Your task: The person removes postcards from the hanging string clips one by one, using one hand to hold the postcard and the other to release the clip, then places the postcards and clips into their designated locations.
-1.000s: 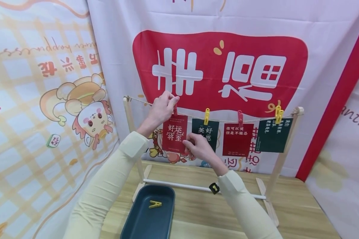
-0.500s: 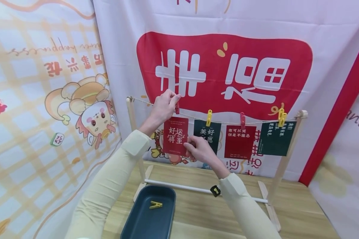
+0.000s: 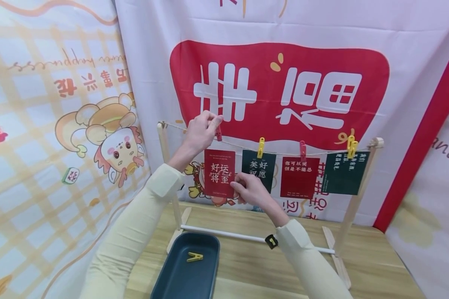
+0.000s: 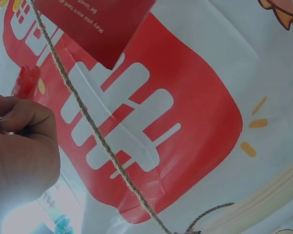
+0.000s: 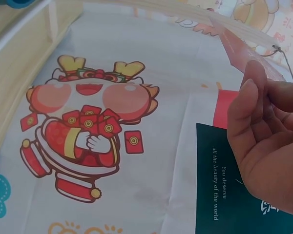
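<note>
In the head view my left hand (image 3: 203, 132) pinches a red clothespin (image 3: 218, 133) just above the twine (image 3: 232, 145). The same red clothespin (image 4: 25, 81) pokes out past my fingers in the left wrist view. Below the line, my right hand (image 3: 252, 189) holds a red card (image 3: 220, 166) upright by its right edge. A small gap shows between this card's top and the clothespin. Beside it, a dark green card (image 3: 267, 161) hangs from a yellow clothespin (image 3: 261, 148), partly behind my right hand. In the right wrist view, fingertips of my right hand (image 5: 271, 141) pinch the red card (image 5: 239, 53).
Further right hang another red card (image 3: 300, 178) on a red clothespin (image 3: 302, 150) and a green card (image 3: 346, 174) on yellow clothespins (image 3: 352, 146). The wooden rack's posts (image 3: 164, 141) hold the twine. A blue tray (image 3: 172, 286) with one yellow clothespin (image 3: 195, 257) stands front left.
The red card in my right hand has dropped slightly away from the line, and a gap has opened under the red clothespin. My left hand has shifted a little left with the clothespin.
</note>
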The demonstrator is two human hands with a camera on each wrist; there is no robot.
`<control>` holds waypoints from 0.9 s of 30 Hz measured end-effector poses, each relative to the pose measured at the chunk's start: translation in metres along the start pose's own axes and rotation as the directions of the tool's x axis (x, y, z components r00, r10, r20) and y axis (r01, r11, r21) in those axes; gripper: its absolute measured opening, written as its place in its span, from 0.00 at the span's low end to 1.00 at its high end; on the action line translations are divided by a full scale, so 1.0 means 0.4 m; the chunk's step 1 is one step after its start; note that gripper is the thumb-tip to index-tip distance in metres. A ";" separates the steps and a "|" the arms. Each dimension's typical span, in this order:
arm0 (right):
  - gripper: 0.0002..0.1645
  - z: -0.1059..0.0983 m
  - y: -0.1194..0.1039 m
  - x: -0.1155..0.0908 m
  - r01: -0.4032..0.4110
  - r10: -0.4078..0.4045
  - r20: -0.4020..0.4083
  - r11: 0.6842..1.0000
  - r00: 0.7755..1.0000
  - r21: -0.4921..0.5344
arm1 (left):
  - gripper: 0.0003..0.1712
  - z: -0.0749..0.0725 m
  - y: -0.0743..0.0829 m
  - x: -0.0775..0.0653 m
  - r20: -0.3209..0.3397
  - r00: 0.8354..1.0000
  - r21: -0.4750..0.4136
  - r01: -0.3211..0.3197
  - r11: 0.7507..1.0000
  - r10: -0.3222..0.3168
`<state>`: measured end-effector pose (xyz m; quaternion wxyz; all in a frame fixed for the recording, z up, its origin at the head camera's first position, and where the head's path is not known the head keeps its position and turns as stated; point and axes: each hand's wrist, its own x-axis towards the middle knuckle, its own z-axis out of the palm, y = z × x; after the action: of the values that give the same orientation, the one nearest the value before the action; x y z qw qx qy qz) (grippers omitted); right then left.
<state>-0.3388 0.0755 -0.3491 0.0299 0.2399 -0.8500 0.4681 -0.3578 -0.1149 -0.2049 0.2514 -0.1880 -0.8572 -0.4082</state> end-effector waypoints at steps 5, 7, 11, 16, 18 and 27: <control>0.08 0.001 0.006 -0.017 -0.001 0.001 -0.008 1.000 1.000 0.018 | 0.24 -0.007 -0.012 -0.006 0.021 1.000 -0.048 0.015 0.999 -0.014; 0.08 0.001 0.007 -0.025 0.003 -0.002 -0.004 1.000 1.000 0.030 | 0.24 -0.009 -0.017 -0.006 0.022 1.000 -0.057 0.006 0.998 -0.005; 0.08 0.000 0.010 -0.043 0.009 -0.009 0.009 0.999 1.000 0.045 | 0.25 -0.013 -0.024 -0.010 0.041 0.999 -0.104 -0.010 0.994 0.015; 0.08 -0.004 0.012 -0.061 0.035 -0.037 0.026 0.997 0.999 0.068 | 0.24 -0.021 -0.033 -0.028 0.076 0.997 -0.151 -0.023 0.988 0.034; 0.08 -0.007 0.010 -0.067 0.049 -0.050 0.021 0.996 0.999 0.072 | 0.23 -0.023 -0.038 -0.038 0.082 0.995 -0.146 -0.036 0.989 0.048; 0.09 -0.021 0.022 -0.096 0.051 -0.052 0.020 0.997 0.998 0.060 | 0.18 -0.044 -0.070 -0.082 0.103 0.991 -0.140 -0.072 0.988 0.087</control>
<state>-0.3103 0.1008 -0.3619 0.0258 0.2674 -0.8294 0.4897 -0.3413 -0.1494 -0.2315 0.2071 -0.2607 -0.8316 -0.4445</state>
